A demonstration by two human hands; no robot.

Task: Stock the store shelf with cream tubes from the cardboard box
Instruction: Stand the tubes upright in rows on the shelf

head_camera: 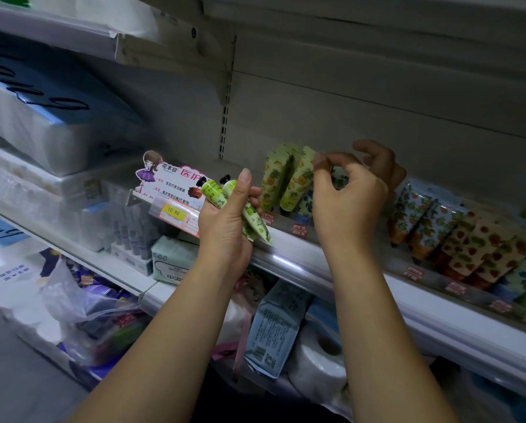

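- Head view, nearest first: left hand (225, 224) is clenched around two green tubes (257, 224), thumb across the front and fingers behind.
- Their long axis runs diagonally. Black caps stick out above and left of the grip, and the flat crimped tails hang below and right of it, over the shelf (295, 254) front rail.
- Price tag (173, 211) sits just left of that grip and is not involved.
- Right hand (353, 193) is further in and to the right, with curled fingers. Index and thumb tips are at the crimped top of the yellow tubes (298, 178). I can't tell whether the pinch has actually closed on one or is only touching it.
- Yellow tubes stand cap down and tail up, leaning left, towards the left hand's grip. They sit just left of the right hand's fingertips.
- Key relation: the green tubes lie up and left of the shelf slot, tails already pointing at it. The open lane seems to be between the yellow tubes and the left hand.
- My read: the left hand is nearer the stock and the right hand is nearer the slot, so the right hand should take a tube by the tail, flip it cap down and drop it in.
- Risk: the leaning yellow row may topple if nudged.
- Fruit-print tubes (469, 239) fill the shelf further right, beyond the right hand.
- Cardboard box is not in view.
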